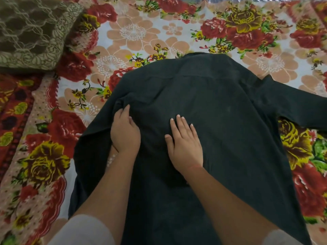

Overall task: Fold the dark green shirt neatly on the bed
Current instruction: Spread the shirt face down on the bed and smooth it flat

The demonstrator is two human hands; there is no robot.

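The dark green shirt (212, 112) lies back side up on the flowered bed sheet (141, 34), collar at the far end. Its right sleeve stretches out toward the right edge of the view. The left side of the shirt is folded in over the back. My left hand (124, 131) rests on that folded part near the shoulder, fingers curled into the cloth where it bunches. My right hand (184, 144) lies flat on the middle of the shirt's back, fingers spread, holding nothing.
A brown pillow (30, 30) with a pale leaf pattern sits at the far left corner. A red patterned blanket (12, 103) lies along the left edge. Something in clear shiny plastic (230, 0) shows at the far top edge.
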